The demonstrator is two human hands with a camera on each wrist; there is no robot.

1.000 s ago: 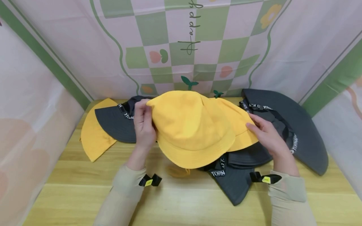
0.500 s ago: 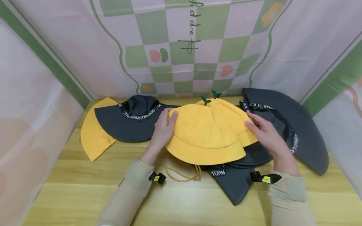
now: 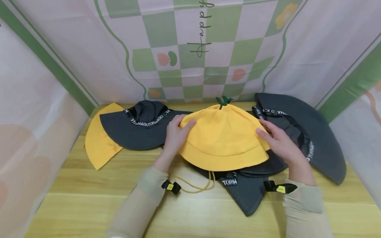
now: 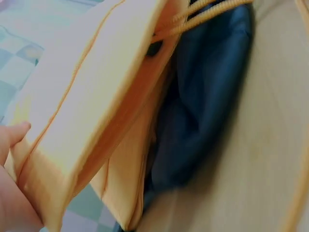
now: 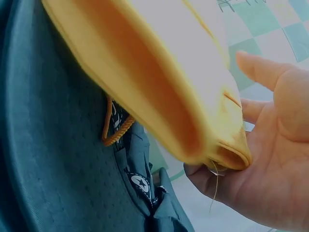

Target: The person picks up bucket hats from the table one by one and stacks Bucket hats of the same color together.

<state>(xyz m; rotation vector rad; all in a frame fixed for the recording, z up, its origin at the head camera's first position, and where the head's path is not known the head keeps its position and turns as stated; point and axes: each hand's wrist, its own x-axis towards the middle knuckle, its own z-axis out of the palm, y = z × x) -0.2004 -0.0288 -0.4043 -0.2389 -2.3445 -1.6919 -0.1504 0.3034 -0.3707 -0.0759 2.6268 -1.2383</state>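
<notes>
Two yellow bucket hats, each topped by a green sprout, overlap at the middle of the table. My left hand (image 3: 175,135) grips the upper yellow hat (image 3: 221,138) at its left side, thumb on the outside. In the left wrist view its brim (image 4: 104,116) stands above the lower yellow hat (image 4: 126,169), with a gap between them. My right hand (image 3: 278,138) is at the right edge of the yellow hats. In the right wrist view its thumb (image 5: 258,67) stands off the cloth, while the other fingers reach behind the hat's edge, partly hidden.
Dark grey hats with lettered bands lie under and around the yellow ones: a grey hat (image 3: 134,130) at left, another grey hat (image 3: 315,132) at right. A yellow hat (image 3: 99,145) lies far left. A yellow cord (image 3: 196,190) hangs over the table (image 3: 89,205). A patterned curtain (image 3: 190,33) stands behind.
My left hand has carried the upper yellow hat to the right, so it now covers most of the lower yellow hat. The right hand stays near its place, its thumb slightly shifted.
</notes>
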